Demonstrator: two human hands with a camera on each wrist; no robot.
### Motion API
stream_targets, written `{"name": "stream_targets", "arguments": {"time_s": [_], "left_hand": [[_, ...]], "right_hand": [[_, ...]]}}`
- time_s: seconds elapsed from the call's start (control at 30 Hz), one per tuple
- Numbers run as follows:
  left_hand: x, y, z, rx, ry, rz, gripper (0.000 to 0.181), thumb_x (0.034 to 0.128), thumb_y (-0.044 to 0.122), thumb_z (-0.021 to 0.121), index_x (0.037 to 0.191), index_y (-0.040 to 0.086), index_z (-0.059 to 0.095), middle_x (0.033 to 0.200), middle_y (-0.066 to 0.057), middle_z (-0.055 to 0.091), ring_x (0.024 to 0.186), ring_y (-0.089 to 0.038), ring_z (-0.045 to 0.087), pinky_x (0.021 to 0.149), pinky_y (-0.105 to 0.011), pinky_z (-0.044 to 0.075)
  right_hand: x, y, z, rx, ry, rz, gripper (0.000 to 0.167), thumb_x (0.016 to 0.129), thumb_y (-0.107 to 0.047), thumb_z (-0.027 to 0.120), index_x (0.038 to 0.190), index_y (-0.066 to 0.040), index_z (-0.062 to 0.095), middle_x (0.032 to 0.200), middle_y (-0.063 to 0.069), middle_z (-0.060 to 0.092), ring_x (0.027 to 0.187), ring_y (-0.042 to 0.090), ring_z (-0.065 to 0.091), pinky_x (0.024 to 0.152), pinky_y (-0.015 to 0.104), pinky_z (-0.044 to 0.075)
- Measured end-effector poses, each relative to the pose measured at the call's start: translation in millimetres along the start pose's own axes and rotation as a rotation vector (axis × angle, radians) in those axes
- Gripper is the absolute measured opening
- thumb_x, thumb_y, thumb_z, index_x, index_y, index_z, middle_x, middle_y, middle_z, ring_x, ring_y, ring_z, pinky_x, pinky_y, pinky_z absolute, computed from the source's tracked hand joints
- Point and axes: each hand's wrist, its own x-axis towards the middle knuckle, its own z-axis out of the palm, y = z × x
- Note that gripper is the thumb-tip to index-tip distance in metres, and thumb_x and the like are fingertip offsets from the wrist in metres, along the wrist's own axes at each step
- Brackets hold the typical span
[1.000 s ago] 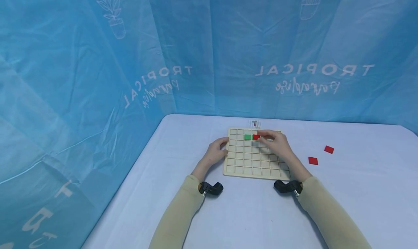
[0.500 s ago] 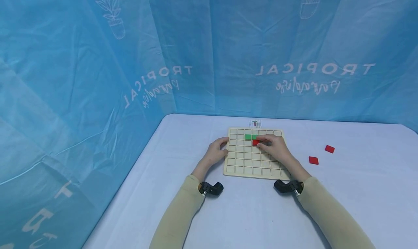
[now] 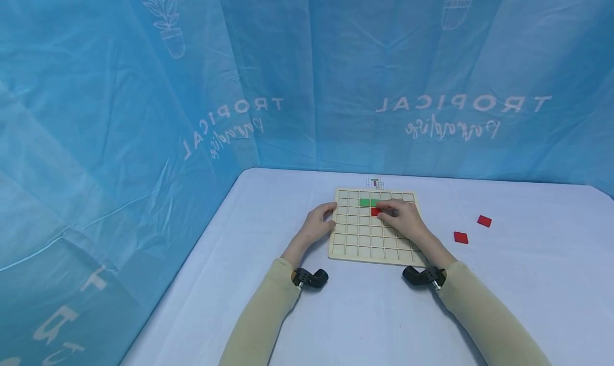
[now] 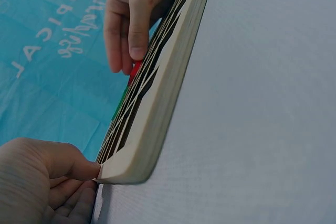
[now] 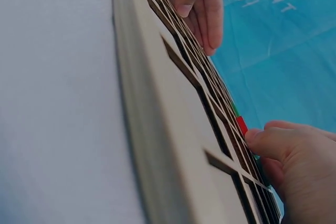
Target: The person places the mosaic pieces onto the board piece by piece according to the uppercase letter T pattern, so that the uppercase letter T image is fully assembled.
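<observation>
A pale wooden grid board lies on the table, and my left hand grips its left edge between thumb and fingers. Two green square tiles sit side by side in a far row. My right hand pinches a red square tile at the cell just nearer than the right-hand visible green one. In the right wrist view the thumb touches the red tile, which still stands proud of the grid. The right fingers cover the cells to the right of these tiles.
Two loose red tiles, a nearer one and a farther one, lie right of the board. Behind the board is a small printed grid card with a coloured T shape. Blue printed curtains enclose the back and left.
My right hand has brought the red tile down and one row nearer, uncovering the second green tile. Over the last half second it barely moves. The left hand stays on the board's edge.
</observation>
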Motion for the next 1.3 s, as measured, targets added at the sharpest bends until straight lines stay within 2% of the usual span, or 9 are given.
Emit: {"name": "stream_targets", "arguments": {"time_s": [0.33, 0.43, 0.53, 0.63, 0.73, 0.9, 1.03, 1.13, 1.3], "left_hand": [[-0.9, -0.4, 6.4, 0.015, -0.002, 0.000, 0.053, 0.0870, -0.001, 0.054, 0.139, 0.000, 0.042, 0.141, -0.013, 0.044, 0.131, -0.021, 0.040, 0.107, -0.024, 0.033], [-1.0, -0.3, 7.0, 0.015, 0.001, 0.000, 0.054, 0.0866, -0.001, 0.054, 0.139, 0.000, 0.043, 0.141, -0.013, 0.044, 0.130, -0.021, 0.040, 0.107, -0.024, 0.033], [-0.8, -0.2, 7.2, 0.015, 0.002, 0.003, 0.054, 0.0862, -0.001, 0.054, 0.139, 0.000, 0.043, 0.141, -0.013, 0.044, 0.130, -0.021, 0.041, 0.107, -0.024, 0.033], [-0.2, -0.5, 7.3, 0.016, 0.000, 0.007, 0.054, 0.0863, -0.001, 0.054, 0.139, 0.000, 0.043, 0.141, -0.013, 0.044, 0.130, -0.021, 0.041, 0.107, -0.024, 0.033], [0.4, -0.7, 6.5, 0.013, -0.002, 0.009, 0.054, 0.0865, -0.001, 0.053, 0.139, -0.001, 0.043, 0.141, -0.014, 0.044, 0.130, -0.022, 0.040, 0.107, -0.024, 0.033], [1.9, -1.7, 4.4, -0.001, -0.011, 0.015, 0.054, 0.0858, -0.003, 0.053, 0.139, -0.002, 0.042, 0.140, -0.015, 0.044, 0.130, -0.023, 0.041, 0.107, -0.024, 0.033], [2.4, -1.9, 2.1, 0.005, -0.011, 0.012, 0.054, 0.0856, -0.002, 0.053, 0.139, -0.002, 0.042, 0.140, -0.014, 0.044, 0.129, -0.022, 0.041, 0.107, -0.024, 0.033], [1.1, -1.2, 0.2, 0.011, -0.007, 0.007, 0.054, 0.0860, -0.002, 0.053, 0.139, -0.001, 0.042, 0.141, -0.014, 0.044, 0.130, -0.022, 0.041, 0.108, -0.025, 0.033], [0.7, 0.4, -0.8, 0.025, -0.011, 0.005, 0.055, 0.0862, -0.001, 0.052, 0.140, -0.001, 0.042, 0.142, -0.014, 0.043, 0.131, -0.022, 0.040, 0.109, -0.028, 0.031]], "right_hand": [[-4.6, 1, -1, -0.004, -0.009, 0.033, 0.029, 0.084, -0.012, 0.071, 0.112, -0.006, 0.069, 0.107, 0.010, 0.067, 0.093, 0.023, 0.061, 0.076, 0.039, 0.054], [-5.0, -2, -3, 0.064, 0.003, 0.068, 0.028, 0.085, -0.015, 0.071, 0.112, -0.006, 0.069, 0.107, 0.009, 0.067, 0.093, 0.024, 0.062, 0.079, 0.040, 0.054], [-3.6, -5, -9, 0.181, 0.022, 0.135, 0.031, 0.086, -0.019, 0.070, 0.115, -0.008, 0.067, 0.110, 0.008, 0.067, 0.098, 0.024, 0.062, 0.084, 0.041, 0.053], [-0.3, -10, -17, 0.277, 0.053, 0.173, 0.035, 0.087, -0.024, 0.069, 0.118, -0.008, 0.066, 0.112, 0.007, 0.066, 0.102, 0.022, 0.061, 0.086, 0.035, 0.052], [2.0, -19, -32, 0.325, 0.054, 0.168, 0.039, 0.088, -0.026, 0.068, 0.121, -0.007, 0.063, 0.115, 0.010, 0.064, 0.103, 0.022, 0.060, 0.084, 0.028, 0.052], [-2.7, -26, -65, 0.302, 0.071, 0.179, 0.046, 0.088, -0.032, 0.066, 0.126, -0.007, 0.060, 0.121, 0.013, 0.061, 0.107, 0.022, 0.058, 0.082, 0.021, 0.052], [-15.9, -12, -91, 0.230, 0.124, 0.205, 0.047, 0.089, -0.033, 0.066, 0.128, -0.009, 0.059, 0.123, 0.010, 0.060, 0.109, 0.018, 0.057, 0.086, 0.020, 0.050], [-29.9, 4, -110, 0.194, 0.173, 0.246, 0.048, 0.088, -0.036, 0.066, 0.129, -0.012, 0.059, 0.123, 0.006, 0.061, 0.107, 0.011, 0.057, 0.083, 0.014, 0.049], [-57.0, 17, -141, 0.120, 0.238, 0.321, 0.057, 0.087, -0.043, 0.064, 0.132, -0.009, 0.056, 0.124, 0.013, 0.058, 0.099, 0.000, 0.055, 0.076, 0.004, 0.045]]}}
